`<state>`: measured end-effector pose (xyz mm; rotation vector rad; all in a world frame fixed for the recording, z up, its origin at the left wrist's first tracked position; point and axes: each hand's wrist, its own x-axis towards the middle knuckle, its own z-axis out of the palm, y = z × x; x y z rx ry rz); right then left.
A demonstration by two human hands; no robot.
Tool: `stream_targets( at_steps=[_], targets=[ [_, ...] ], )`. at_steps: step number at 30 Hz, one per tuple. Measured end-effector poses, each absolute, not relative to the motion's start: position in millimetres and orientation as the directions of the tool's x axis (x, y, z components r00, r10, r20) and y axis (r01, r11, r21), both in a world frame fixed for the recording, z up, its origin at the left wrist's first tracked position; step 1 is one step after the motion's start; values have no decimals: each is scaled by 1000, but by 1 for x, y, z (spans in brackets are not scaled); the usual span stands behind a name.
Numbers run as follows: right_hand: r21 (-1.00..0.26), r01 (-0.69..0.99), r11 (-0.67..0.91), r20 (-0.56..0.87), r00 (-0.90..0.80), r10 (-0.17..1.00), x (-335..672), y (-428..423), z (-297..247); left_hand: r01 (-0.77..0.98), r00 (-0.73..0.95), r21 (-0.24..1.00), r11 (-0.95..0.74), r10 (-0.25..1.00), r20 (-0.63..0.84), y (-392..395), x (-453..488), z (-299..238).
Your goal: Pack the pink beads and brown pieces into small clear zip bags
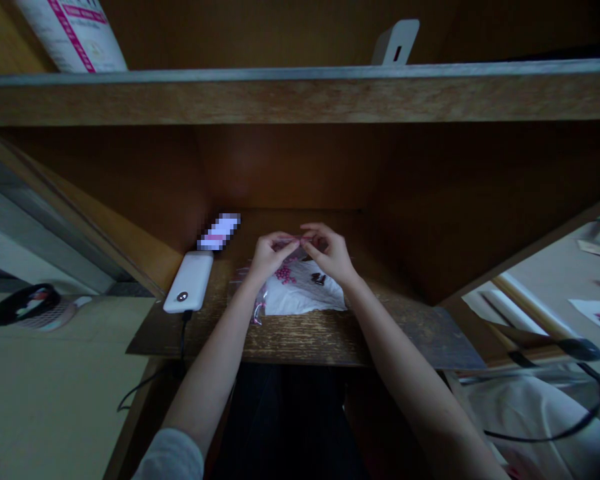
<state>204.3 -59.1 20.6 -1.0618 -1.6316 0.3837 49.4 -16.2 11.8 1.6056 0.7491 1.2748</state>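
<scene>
Pink beads (285, 274), white cloth (305, 298), white power bank (189, 281), brown streaked tabletop (303, 339)

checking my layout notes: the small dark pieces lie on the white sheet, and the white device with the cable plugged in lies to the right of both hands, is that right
Not quite: in the head view, the white device lies to the left of the left hand and right hand. The small dark pieces do lie on the white sheet.

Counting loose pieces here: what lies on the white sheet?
Pink beads, small dark pieces. The right hand hides part of its far side; anything there can't be seen.
</scene>
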Motion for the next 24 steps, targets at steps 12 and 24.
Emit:
stream_targets(
  at_steps=[12, 24],
  targets=[
    [-625, 518, 583, 707, 59, 705, 197, -61, 18, -65, 270, 884, -463, 845, 462, -14, 48, 10],
    [-722, 423, 547, 660, 186, 727, 211, -56, 19, -35, 295, 867, -498, 823, 485, -20, 42, 23]
  ],
)
